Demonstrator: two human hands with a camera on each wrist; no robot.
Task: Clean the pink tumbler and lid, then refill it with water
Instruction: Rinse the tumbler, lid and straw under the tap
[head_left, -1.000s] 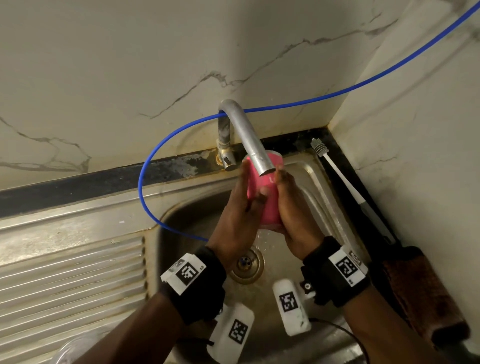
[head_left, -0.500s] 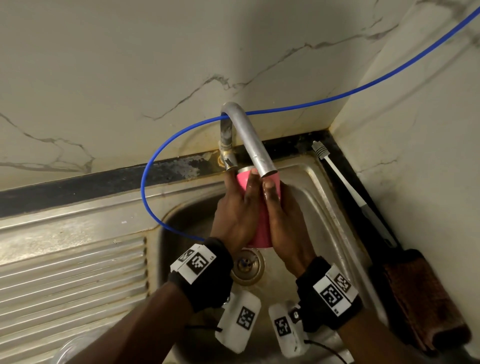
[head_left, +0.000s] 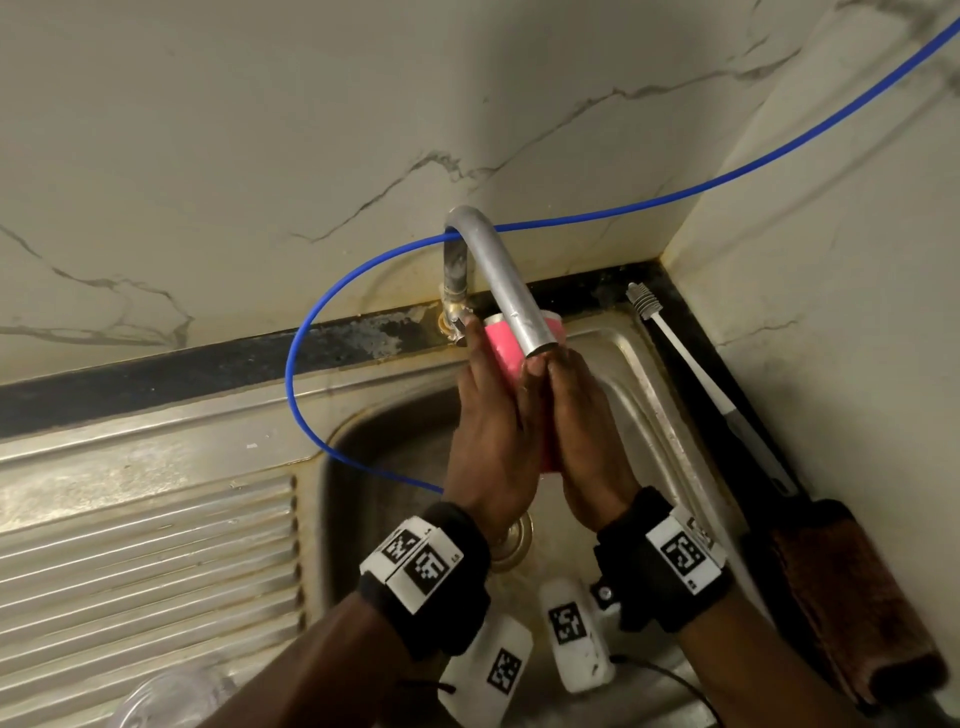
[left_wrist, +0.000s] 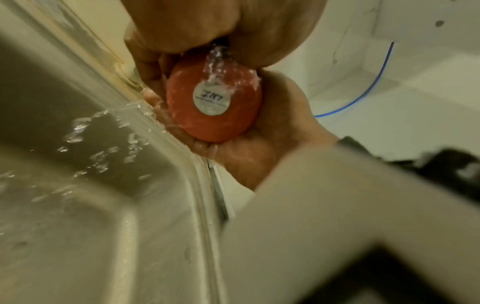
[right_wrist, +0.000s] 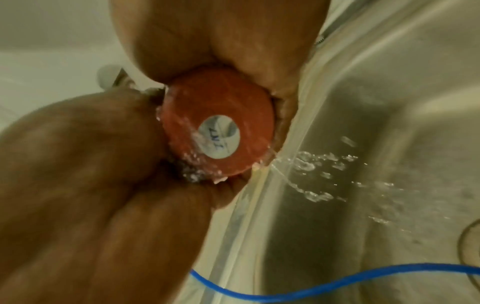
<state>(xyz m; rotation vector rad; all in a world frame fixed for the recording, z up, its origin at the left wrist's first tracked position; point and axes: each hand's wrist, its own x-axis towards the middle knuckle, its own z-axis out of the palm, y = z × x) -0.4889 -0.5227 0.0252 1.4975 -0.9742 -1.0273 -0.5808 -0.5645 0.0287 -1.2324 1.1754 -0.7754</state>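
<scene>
The pink tumbler (head_left: 501, 345) stands upright under the steel tap spout (head_left: 506, 291), over the sink basin (head_left: 384, 467). My left hand (head_left: 491, 415) and right hand (head_left: 579, 410) clasp it from either side, fingers pointing up along its wall, so only its top shows. Both wrist views look up at its round base with a white sticker (left_wrist: 211, 98) (right_wrist: 219, 142). Water runs over the base and splashes into the sink. There the right hand (left_wrist: 272, 131) cups the tumbler and the left hand (right_wrist: 78, 154) presses its side. I cannot pick out a lid.
A blue hose (head_left: 306, 374) loops from the wall into the basin. A white-handled brush (head_left: 680, 353) lies along the right rim, a brown cloth (head_left: 852, 597) nearer me. The drain (head_left: 511, 540) sits below my wrists. A ribbed drainboard (head_left: 145, 571) holds a clear round object (head_left: 171, 696).
Both hands have slid up along the tumbler's sides and now cover more of it. The tumbler has stayed under the spout.
</scene>
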